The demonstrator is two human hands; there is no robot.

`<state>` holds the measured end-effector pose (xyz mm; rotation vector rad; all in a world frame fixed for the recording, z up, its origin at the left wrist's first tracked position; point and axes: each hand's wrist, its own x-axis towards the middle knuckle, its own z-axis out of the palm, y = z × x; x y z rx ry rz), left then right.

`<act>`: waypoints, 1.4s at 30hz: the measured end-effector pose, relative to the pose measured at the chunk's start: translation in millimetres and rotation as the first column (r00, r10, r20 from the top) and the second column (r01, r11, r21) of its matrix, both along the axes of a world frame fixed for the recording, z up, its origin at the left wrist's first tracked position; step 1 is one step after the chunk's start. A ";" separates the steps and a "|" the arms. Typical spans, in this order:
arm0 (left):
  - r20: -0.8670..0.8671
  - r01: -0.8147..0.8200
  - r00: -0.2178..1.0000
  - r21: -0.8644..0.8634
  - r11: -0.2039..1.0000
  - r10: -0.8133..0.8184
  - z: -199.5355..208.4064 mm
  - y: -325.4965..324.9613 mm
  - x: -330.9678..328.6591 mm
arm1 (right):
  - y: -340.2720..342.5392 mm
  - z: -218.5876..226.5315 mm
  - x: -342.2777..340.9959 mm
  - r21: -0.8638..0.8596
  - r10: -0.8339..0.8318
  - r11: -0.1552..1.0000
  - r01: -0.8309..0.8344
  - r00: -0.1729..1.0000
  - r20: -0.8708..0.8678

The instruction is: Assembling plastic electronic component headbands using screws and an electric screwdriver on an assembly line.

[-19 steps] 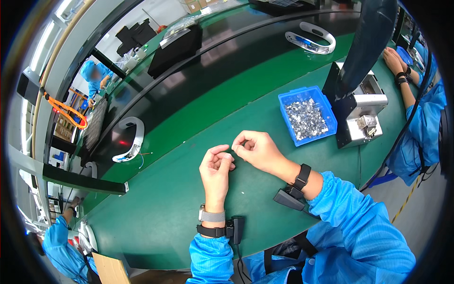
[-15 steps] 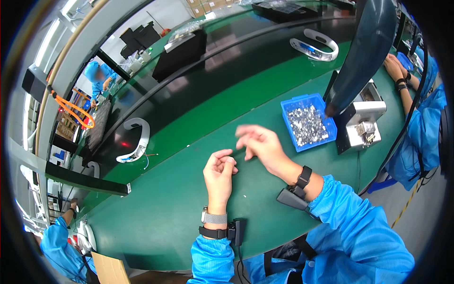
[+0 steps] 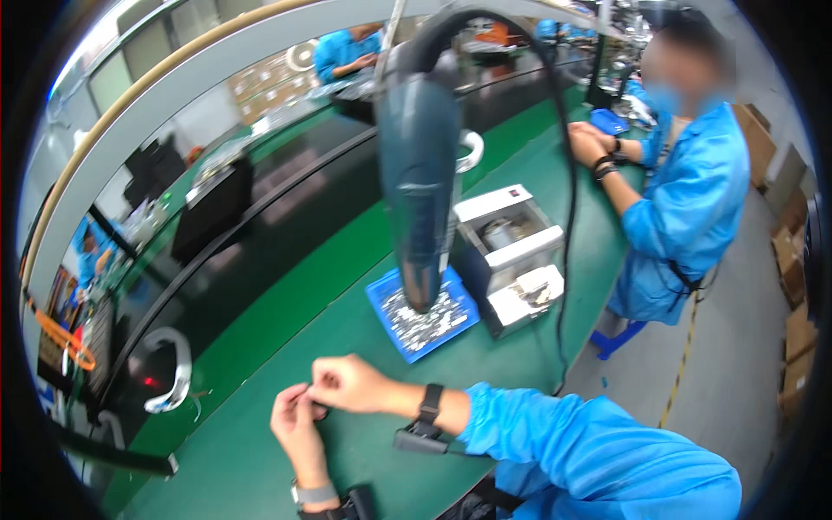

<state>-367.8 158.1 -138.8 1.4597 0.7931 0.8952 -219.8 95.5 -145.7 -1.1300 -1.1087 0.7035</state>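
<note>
Close together above the green table [image 3: 225, 472], my left hand [image 3: 297, 432] and my right hand [image 3: 354, 384] meet at their fingertips. The fingers of both are drawn together, and a small dark spot shows beneath the right fingers. What they hold, if anything, is too small and blurred to name. Beyond my right hand lies a blue tray [image 3: 464, 322] filled with small metal and dark parts. A dark, tapered tool [image 3: 420, 173] hangs over it, its lower end in front of the tray. My wrists carry black straps with dark modules.
Right of the tray stands a silver box-shaped machine [image 3: 511, 251]. A black cable [image 3: 568, 217] loops down past it. White curved shells [image 3: 178, 373] rest along the conveyor [image 3: 286, 234]. At the far right a co-worker in blue [image 3: 685, 191] sits at the table.
The view has swung to the right, bringing the co-worker and the floor into sight. My hands, apart before, now touch at the fingertips, and the right fingers have closed further.
</note>
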 end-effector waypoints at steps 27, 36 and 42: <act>-0.013 0.031 0.999 -0.001 1.000 -0.031 1.0 -5.9 13.4 | -11.5 6.0 11.8 -0.083 0.002 0.997 0.006 0.996 0.095; -0.015 0.052 0.999 -0.004 0.999 -0.052 2.7 -4.5 11.9 | -9.5 6.6 10.9 -0.063 -0.026 0.998 0.030 0.997 0.074; -0.025 0.052 0.998 0.013 0.999 -0.052 5.5 -6.7 15.4 | -10.4 7.3 13.8 -0.058 -0.014 0.998 0.021 0.993 0.114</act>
